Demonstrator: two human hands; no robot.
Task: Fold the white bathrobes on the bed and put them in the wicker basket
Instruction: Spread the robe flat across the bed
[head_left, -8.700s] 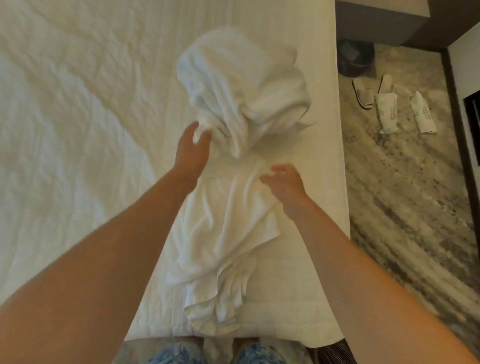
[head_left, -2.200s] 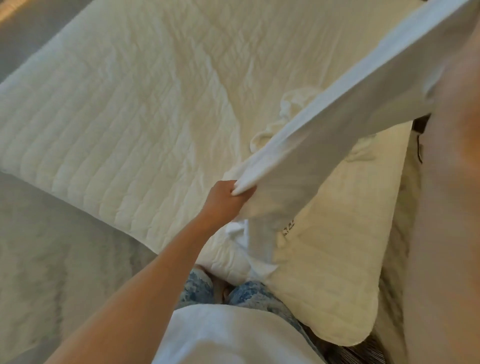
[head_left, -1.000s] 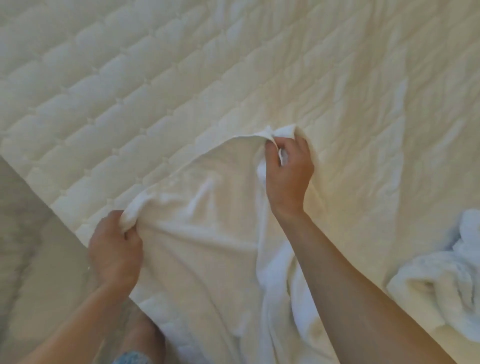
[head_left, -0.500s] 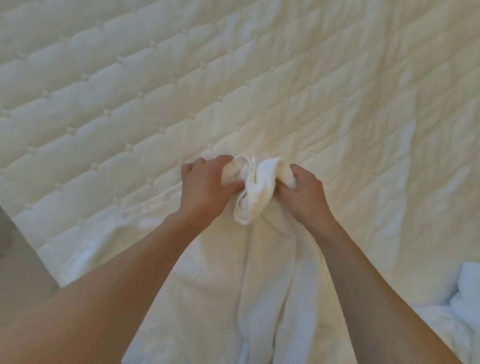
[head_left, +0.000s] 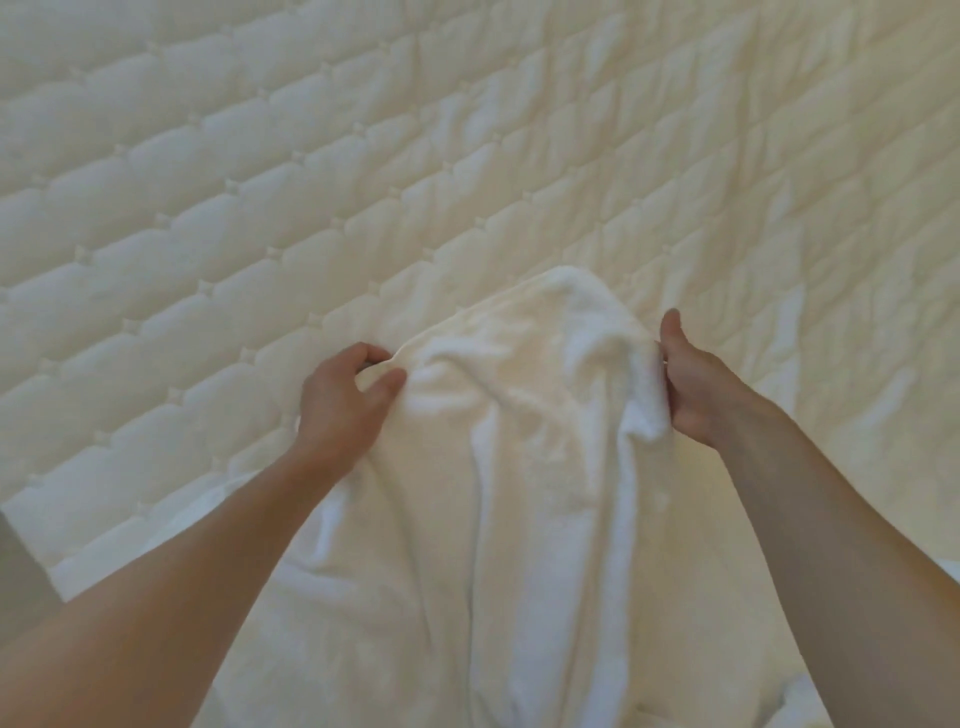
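Half a second ago our two hands were meeting over one bunched knot of cloth; now we are holding them well apart, and the cloth between them is spreading out across the bed. Our left hand is reaching forward with the forearm coming in low from the lower left, knuckles up. Its thumb and forefinger are pinching the left edge of the white terry bathrobe, while the other fingers are curling loosely behind. Our right hand is coming in from the lower right, turned on its side with the thumb pointing up. Its fingers are closing round a thick bunched fold at the robe's right edge. The bathrobe is lying on the cream quilted bed cover, rising in a rounded hump between our hands and trailing in long creases back toward us between our forearms. Its lower part is running out of the picture's bottom edge.
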